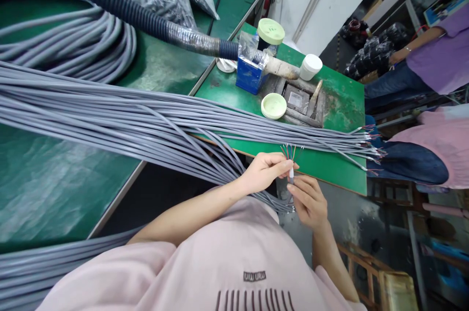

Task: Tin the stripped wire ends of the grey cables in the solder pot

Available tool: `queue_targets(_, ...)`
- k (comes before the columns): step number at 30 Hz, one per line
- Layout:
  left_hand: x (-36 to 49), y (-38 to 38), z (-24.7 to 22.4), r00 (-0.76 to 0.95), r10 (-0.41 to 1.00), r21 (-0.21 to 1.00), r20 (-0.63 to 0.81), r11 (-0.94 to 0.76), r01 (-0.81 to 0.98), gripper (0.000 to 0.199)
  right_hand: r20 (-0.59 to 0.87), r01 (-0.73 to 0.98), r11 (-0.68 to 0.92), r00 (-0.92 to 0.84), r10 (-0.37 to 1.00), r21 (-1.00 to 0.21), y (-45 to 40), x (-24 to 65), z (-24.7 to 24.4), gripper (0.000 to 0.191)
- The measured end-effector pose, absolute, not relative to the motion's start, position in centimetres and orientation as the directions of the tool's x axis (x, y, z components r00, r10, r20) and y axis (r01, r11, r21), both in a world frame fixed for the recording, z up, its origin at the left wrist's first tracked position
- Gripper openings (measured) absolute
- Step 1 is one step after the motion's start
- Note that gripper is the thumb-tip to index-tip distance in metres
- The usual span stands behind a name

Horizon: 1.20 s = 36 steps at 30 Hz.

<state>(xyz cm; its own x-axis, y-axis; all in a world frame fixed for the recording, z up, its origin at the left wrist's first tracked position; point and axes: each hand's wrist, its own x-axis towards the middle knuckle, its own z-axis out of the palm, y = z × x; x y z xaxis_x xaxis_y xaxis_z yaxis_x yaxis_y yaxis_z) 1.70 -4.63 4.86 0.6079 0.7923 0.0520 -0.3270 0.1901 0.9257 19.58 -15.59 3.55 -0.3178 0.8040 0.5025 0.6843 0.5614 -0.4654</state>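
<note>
Both of my hands are at one grey cable [291, 180] near the green table's front edge. Its end points up, with several thin coloured wires [288, 151] fanned out above a white sleeve [291, 173]. My left hand [267, 169] pinches the base of these wires between thumb and fingers. Just below, my right hand [308, 199] has its fingers closed around the grey jacket. Behind my hands, a long bundle of grey cables [176, 120] runs across the table, with stripped wire ends [373, 145] at the right.
A solder pot [297, 98] sits on the green table [340, 106] beside a shallow pale-green dish [274, 106], a white tub [311, 67] and a blue box [249, 76]. A black hose [120, 3] reaches over from upper left. Two people [436, 57] are at the right.
</note>
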Motion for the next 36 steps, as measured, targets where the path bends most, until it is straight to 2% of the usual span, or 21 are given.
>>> queue_targets(6,2.1,-4.7,5.0,0.522,0.848,0.829,-0.096,0.359,-0.430,0.034,0.478,0.656,0.548,-0.309,0.822,-0.519,-15.6,19.2,3.5,0.065)
queue_targets(12,2.3,-4.8,5.2,0.441,0.877,0.766,-0.191,0.414,-0.492,0.032,0.471,0.622,0.526,-0.270,0.840,-0.580,-15.6,18.8,3.6,0.064)
queue_targets(15,2.3,-4.8,5.1,0.431,0.878,0.746,-0.209,0.428,-0.511,0.029,0.463,0.624,0.501,-0.240,0.853,-0.600,-15.8,18.5,3.4,0.057)
queue_targets(17,2.4,-4.8,5.1,0.433,0.875,0.738,-0.215,0.436,-0.514,0.027,0.435,0.603,0.422,-0.134,0.890,-0.677,-16.0,18.0,3.3,0.047)
queue_targets(20,2.5,-5.0,5.0,0.465,0.861,0.731,-0.208,0.452,-0.510,0.026,0.299,0.372,0.224,0.156,0.942,-0.901,-15.5,17.0,3.5,0.032)
queue_targets(22,2.6,-5.2,5.0,0.487,0.851,0.737,-0.196,0.456,-0.499,0.025,0.182,0.170,0.139,0.271,0.945,-0.976,-14.6,16.2,4.0,0.027)
queue_targets(24,2.7,-5.4,5.0,0.492,0.852,0.754,-0.181,0.441,-0.486,0.024,0.104,0.097,0.075,0.330,0.938,-0.992,-13.5,15.6,4.5,0.021)
queue_targets(28,2.6,-5.3,4.9,0.464,0.870,0.780,-0.165,0.403,-0.479,0.023,0.039,0.109,-0.005,0.403,0.914,-0.994,-11.6,14.8,5.2,0.011)
queue_targets(33,2.3,-4.9,4.8,0.451,0.877,0.780,-0.166,0.396,-0.484,0.022,-0.025,0.025,-0.038,0.398,0.917,-0.999,-10.8,14.5,5.2,0.013)
queue_targets(36,2.4,-4.7,4.7,0.433,0.887,0.775,-0.163,0.386,-0.500,0.023,-0.044,0.035,-0.062,0.390,0.920,-0.997,-10.7,14.4,5.3,0.015)
